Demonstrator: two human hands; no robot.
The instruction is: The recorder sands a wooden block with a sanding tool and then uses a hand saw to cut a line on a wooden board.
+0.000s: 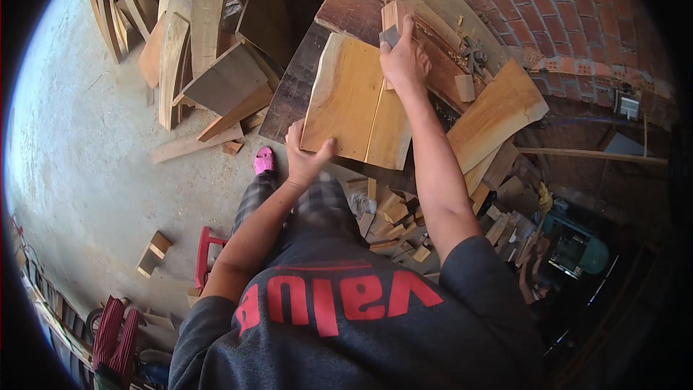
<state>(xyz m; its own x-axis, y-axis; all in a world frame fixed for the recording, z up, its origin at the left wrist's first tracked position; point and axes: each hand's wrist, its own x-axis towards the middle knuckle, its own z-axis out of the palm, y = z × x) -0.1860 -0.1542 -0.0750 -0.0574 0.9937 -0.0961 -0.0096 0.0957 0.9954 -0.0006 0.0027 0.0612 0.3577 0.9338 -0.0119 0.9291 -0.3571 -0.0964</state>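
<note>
A light-yellow wooden board (342,94) with a pale live edge and a lengthwise seam lies on a dark wooden workbench (281,112). My left hand (305,152) grips the board's lower left edge, thumb on top. My right hand (404,58) is closed on a small wooden block with a grey sheet (392,18) at the board's upper right, partly hidden by my fingers. Beside it are a reddish plank (440,65), a small loose block (464,88) and some small metal items (477,58). Another yellow board (497,108) lies to the right.
Leaning planks (206,22) and offcuts stand at upper left. More scraps (395,213) lie below the bench, near my legs. A brick wall (548,7) curves at upper right. A green machine (577,242) is at lower right, a red plastic object (203,249) at lower left.
</note>
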